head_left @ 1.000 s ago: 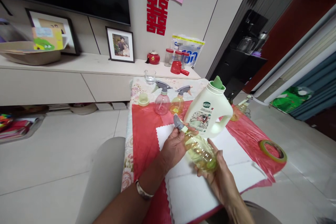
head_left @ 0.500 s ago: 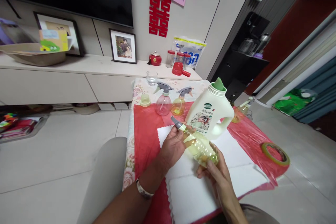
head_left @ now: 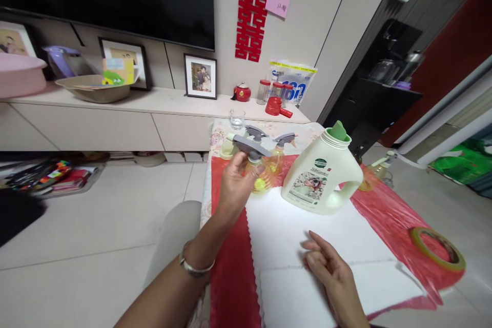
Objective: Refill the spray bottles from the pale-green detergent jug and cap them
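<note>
My left hand [head_left: 235, 183] is raised over the table's far left part, fingers closed round a small yellow spray bottle [head_left: 257, 171] with a grey trigger head. Just behind it stand a pink spray bottle [head_left: 253, 134] and another yellow spray bottle [head_left: 283, 147]. My right hand [head_left: 326, 267] rests empty on the white cloth [head_left: 303, 251], fingers loosely spread. A big white detergent jug [head_left: 321, 175] with a green spout stands on the cloth to the right of my left hand.
The table carries a red plastic sheet [head_left: 388, 215], a roll of green tape [head_left: 438, 248] at the right, a glass [head_left: 236, 118] and a further spray bottle [head_left: 378, 169] at the far edge. A low cabinet [head_left: 115, 123] with framed photos and jars stands behind.
My right hand let go of the yellow spray bottle and sank onto the white cloth. My left hand carried the bottle up and away towards the other spray bottles. The view swung left.
</note>
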`<action>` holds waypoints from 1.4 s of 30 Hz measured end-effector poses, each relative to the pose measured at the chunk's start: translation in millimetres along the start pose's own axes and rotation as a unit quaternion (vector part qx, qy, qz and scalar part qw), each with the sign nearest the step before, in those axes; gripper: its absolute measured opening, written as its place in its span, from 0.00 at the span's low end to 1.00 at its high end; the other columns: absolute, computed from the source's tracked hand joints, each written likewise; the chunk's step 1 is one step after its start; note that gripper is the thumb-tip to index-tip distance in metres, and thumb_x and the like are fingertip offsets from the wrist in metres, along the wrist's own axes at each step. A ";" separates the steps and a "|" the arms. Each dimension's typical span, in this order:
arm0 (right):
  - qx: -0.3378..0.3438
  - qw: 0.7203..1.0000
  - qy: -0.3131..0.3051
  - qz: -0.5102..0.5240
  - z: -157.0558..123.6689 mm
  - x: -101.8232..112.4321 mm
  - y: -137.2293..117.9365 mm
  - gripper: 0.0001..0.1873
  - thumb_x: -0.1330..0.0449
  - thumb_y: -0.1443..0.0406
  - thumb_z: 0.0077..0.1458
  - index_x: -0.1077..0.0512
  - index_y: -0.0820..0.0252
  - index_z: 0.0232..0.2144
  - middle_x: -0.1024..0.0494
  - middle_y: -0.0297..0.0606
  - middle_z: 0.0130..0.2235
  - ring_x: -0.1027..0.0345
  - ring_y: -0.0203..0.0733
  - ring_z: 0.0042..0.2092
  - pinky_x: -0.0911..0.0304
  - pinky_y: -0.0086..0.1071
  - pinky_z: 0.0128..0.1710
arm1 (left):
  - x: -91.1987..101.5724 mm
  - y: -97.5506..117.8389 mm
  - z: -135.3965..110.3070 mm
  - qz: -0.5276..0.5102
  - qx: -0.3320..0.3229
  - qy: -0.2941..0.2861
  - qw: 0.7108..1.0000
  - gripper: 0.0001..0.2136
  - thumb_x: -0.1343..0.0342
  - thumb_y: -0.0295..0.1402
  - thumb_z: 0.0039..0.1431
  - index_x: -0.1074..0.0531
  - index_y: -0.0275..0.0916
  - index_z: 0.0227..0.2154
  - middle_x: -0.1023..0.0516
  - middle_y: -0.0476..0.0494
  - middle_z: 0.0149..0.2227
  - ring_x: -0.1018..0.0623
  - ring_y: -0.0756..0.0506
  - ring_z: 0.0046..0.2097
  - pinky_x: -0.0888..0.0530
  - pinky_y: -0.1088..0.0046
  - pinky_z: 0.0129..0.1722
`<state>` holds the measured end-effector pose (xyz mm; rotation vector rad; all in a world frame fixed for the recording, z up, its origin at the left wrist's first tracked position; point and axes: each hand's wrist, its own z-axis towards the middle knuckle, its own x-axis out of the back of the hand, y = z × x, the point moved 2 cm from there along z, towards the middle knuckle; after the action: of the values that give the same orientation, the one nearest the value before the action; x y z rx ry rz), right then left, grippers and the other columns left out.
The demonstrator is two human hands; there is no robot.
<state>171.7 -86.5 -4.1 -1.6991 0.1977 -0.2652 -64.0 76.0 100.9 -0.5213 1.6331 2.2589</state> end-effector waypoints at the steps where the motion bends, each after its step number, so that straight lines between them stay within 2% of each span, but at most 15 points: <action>1: 0.002 1.000 0.003 -0.003 -0.2 -1.1 -1.2 0.37 0.27 0.48 0.43 0.25 0.59 0.52 0.24 0.47 0.46 0.28 0.45 0.41 0.27 0.37 0.42 | 0.7 -3.8 6.7 0.013 -0.006 0.002 1.000 0.15 0.30 0.25 0.46 0.21 0.42 0.38 0.19 0.46 0.43 0.23 0.42 0.49 0.32 0.69 0.54; 5: 0.005 1.000 0.005 -0.009 -0.1 -2.8 -3.3 0.36 0.27 0.47 0.41 0.24 0.60 0.50 0.24 0.47 0.43 0.28 0.44 0.39 0.27 0.34 0.40 | -4.2 -28.9 24.5 0.073 -0.023 -0.002 0.997 0.16 0.31 0.23 0.44 0.20 0.43 0.37 0.20 0.46 0.40 0.23 0.41 0.48 0.32 0.68 0.54; 9: 0.002 1.000 0.008 -0.012 0.6 -1.3 -1.2 0.37 0.27 0.47 0.41 0.24 0.62 0.49 0.23 0.47 0.43 0.28 0.43 0.39 0.27 0.32 0.39 | -10.0 -52.1 27.4 0.221 -0.075 -0.011 0.972 0.13 0.35 0.24 0.49 0.21 0.43 0.38 0.20 0.45 0.41 0.23 0.40 0.47 0.30 0.63 0.54; 15: 0.001 1.000 -0.003 -0.006 2.1 3.6 4.7 0.37 0.26 0.49 0.41 0.24 0.63 0.50 0.23 0.47 0.43 0.27 0.43 0.41 0.27 0.30 0.41 | -8.1 -74.9 22.1 0.323 -0.096 0.007 0.941 0.23 0.37 0.25 0.52 0.29 0.41 0.52 0.25 0.38 0.56 0.27 0.37 0.59 0.31 0.56 0.60; 18: 0.001 1.000 -0.009 0.000 3.3 5.1 6.7 0.36 0.26 0.50 0.41 0.24 0.62 0.50 0.23 0.47 0.44 0.27 0.44 0.41 0.27 0.30 0.42 | -7.0 -80.8 18.4 0.364 -0.113 0.011 0.925 0.27 0.38 0.25 0.53 0.33 0.41 0.56 0.28 0.36 0.59 0.29 0.36 0.62 0.33 0.53 0.63; 22: 0.006 1.000 -0.013 0.012 -0.1 0.9 8.2 0.35 0.27 0.50 0.42 0.24 0.62 0.49 0.23 0.48 0.44 0.27 0.45 0.41 0.26 0.32 0.42 | -5.3 -79.9 6.9 0.372 -0.123 0.021 0.920 0.29 0.39 0.24 0.52 0.36 0.38 0.58 0.32 0.33 0.60 0.32 0.35 0.64 0.35 0.53 0.65; 26: 0.051 0.997 0.040 0.027 -7.5 4.3 1.4 0.33 0.29 0.48 0.46 0.24 0.62 0.49 0.23 0.47 0.42 0.27 0.43 0.37 0.27 0.33 0.37 | -10.0 -66.6 -21.4 0.372 -0.120 0.108 0.914 0.26 0.41 0.25 0.54 0.37 0.39 0.57 0.34 0.35 0.57 0.33 0.35 0.63 0.35 0.49 0.63; 28: 0.083 0.993 0.084 0.002 -4.7 16.9 -8.5 0.32 0.30 0.48 0.46 0.24 0.63 0.46 0.23 0.47 0.40 0.28 0.42 0.34 0.28 0.34 0.36 | -20.0 -59.4 -39.6 0.368 -0.134 0.129 0.911 0.21 0.46 0.23 0.55 0.34 0.40 0.52 0.32 0.36 0.52 0.31 0.36 0.59 0.33 0.50 0.61; 31: 0.117 0.977 0.169 -0.051 15.8 51.7 -29.0 0.33 0.30 0.46 0.44 0.25 0.65 0.43 0.23 0.46 0.38 0.28 0.44 0.36 0.28 0.37 0.38 | -41.1 -57.8 -63.2 0.344 -0.148 0.095 0.922 0.15 0.49 0.22 0.55 0.31 0.41 0.45 0.28 0.41 0.46 0.27 0.40 0.53 0.29 0.55 0.56; 34: 0.130 0.953 0.259 -0.086 52.9 96.3 -48.8 0.33 0.32 0.46 0.47 0.27 0.64 0.47 0.24 0.46 0.45 0.28 0.46 0.44 0.30 0.40 0.47 | -56.9 -71.3 -78.6 0.316 -0.136 0.045 0.938 0.14 0.52 0.21 0.53 0.29 0.41 0.40 0.26 0.43 0.41 0.25 0.42 0.47 0.26 0.62 0.48; 37: 0.120 0.930 0.321 -0.135 97.6 136.2 -61.2 0.29 0.32 0.53 0.52 0.28 0.63 0.52 0.26 0.44 0.51 0.32 0.46 0.52 0.34 0.42 0.55 | -59.6 -91.9 -86.9 0.301 -0.113 0.002 0.947 0.14 0.54 0.20 0.52 0.28 0.41 0.36 0.26 0.44 0.37 0.24 0.44 0.42 0.25 0.67 0.39; 39: 0.097 0.916 0.354 -0.164 127.7 157.1 -63.3 0.23 0.40 0.56 0.63 0.31 0.65 0.54 0.30 0.45 0.53 0.33 0.44 0.53 0.34 0.44 0.55 | -56.1 -103.3 -89.3 0.304 -0.094 -0.020 0.948 0.14 0.55 0.21 0.51 0.28 0.41 0.34 0.26 0.44 0.36 0.23 0.44 0.39 0.25 0.69 0.35; 42: 0.073 0.893 0.399 -0.193 170.2 179.7 -59.5 0.23 0.42 0.56 0.66 0.33 0.64 0.56 0.32 0.45 0.54 0.34 0.43 0.53 0.32 0.43 0.52 | -50.6 -113.2 -89.5 0.310 -0.061 -0.047 0.948 0.13 0.55 0.22 0.52 0.27 0.41 0.32 0.26 0.44 0.35 0.23 0.45 0.36 0.27 0.71 0.30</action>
<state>391.4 33.0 43.3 -1.3822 0.4291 -1.2500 41.6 23.8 3.4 0.1064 1.7952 2.7789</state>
